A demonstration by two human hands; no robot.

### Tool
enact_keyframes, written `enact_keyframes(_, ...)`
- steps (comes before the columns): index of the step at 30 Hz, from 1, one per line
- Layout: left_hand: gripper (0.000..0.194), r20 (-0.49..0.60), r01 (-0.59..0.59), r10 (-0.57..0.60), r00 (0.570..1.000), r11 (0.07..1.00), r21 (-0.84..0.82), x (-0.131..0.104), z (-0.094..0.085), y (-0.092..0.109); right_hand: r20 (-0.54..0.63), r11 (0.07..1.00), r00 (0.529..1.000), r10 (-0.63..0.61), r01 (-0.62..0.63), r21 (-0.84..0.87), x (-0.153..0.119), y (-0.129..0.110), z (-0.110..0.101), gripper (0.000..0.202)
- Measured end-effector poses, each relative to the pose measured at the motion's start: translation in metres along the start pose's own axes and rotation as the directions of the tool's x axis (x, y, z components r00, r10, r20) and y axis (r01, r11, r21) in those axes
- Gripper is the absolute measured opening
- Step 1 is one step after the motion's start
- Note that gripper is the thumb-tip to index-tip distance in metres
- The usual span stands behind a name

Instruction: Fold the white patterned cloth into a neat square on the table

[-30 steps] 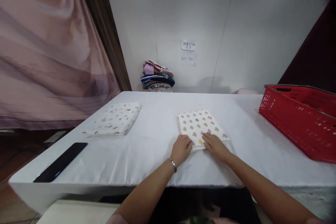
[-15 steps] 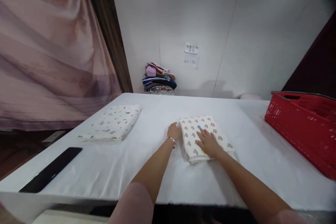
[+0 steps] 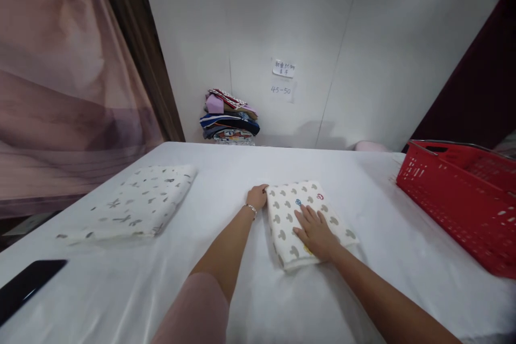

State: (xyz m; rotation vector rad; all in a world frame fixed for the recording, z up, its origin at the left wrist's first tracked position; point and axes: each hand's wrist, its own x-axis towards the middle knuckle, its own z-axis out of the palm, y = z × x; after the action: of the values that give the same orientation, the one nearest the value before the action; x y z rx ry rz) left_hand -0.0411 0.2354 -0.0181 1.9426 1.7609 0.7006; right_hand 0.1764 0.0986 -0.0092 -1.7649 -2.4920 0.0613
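Note:
A folded white cloth (image 3: pixel 284 212) with grey mushroom prints, plus a red, a blue and a yellow one, lies on the white-covered table. At its far left corner, my left hand (image 3: pixel 257 197), with a bracelet on the wrist, has its fingers closed on the edge. My right hand (image 3: pixel 316 234) rests flat on top of the cloth, fingers spread, partly covering the yellow print. To the left lies a second folded white cloth (image 3: pixel 141 199) with small dark and grey motifs, which neither hand touches.
A red plastic basket (image 3: pixel 451 199) stands at the right side of the table (image 3: pixel 226 172). A black flat object (image 3: pixel 32 282) lies at the near left. Beyond the far edge is a stack of folded fabrics (image 3: pixel 229 118) against the wall, with paper notes (image 3: pixel 283 69) above.
The camera view has shifted, so the table appears closer and things on it sit further left. Both hands keep nearly the same places on the mushroom-print cloth.

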Motion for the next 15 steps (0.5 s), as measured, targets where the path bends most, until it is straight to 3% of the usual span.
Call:
enact_keyframes(7, 0.03, -0.136, 0.059, -0.052, 0.989, 0.997, 0.048, 0.011, 0.001, -0.006, 0.006, 0.999, 1.0, 0.008, -0.008, 0.039, -0.002, -0.002, -0.002, 0.06)
enact_keyframes(12, 0.028, -0.017, 0.096, -0.099, 0.995, 0.986, -0.138, 0.016, -0.009, -0.009, 0.011, 0.998, 1.0, 0.017, -0.018, 0.058, -0.002, -0.002, -0.002, 0.061)
enact_keyframes(15, 0.034, -0.01, 0.09, -0.093, 0.996, 0.982, -0.168, 0.009, -0.018, 0.006, 0.001, 0.998, 1.0, 0.01, -0.01, 0.058, -0.001, -0.003, -0.003, 0.06)
